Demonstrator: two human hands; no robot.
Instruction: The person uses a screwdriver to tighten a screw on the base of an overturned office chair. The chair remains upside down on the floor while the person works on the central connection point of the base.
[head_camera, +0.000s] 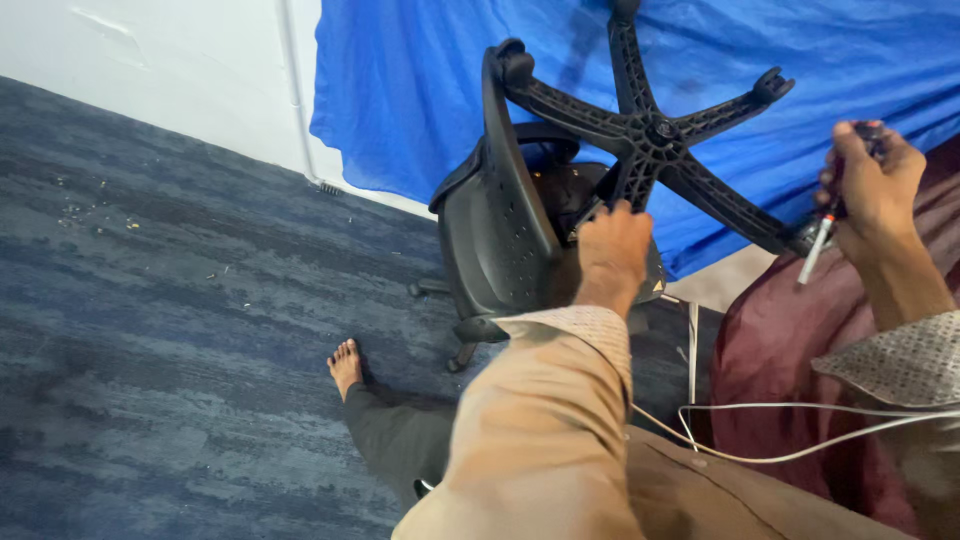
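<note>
A black office chair (500, 240) lies tipped on its side on the carpet, its five-armed star base (650, 130) turned toward me with no wheels on the visible arm ends. My left hand (612, 250) grips the chair just under the base hub. Over by one arm tip of the base, my right hand (872, 185) is raised and shut on a small dark part together with a white pen-like tool with an orange band (815, 250).
A blue tarp (420, 90) hangs behind the chair against a white wall. Blue-grey carpet (180, 300) covers the floor, with crumbs at the left. My bare foot (346, 365) rests on it. A maroon cloth (780, 340) and white cable (760, 410) lie at the right.
</note>
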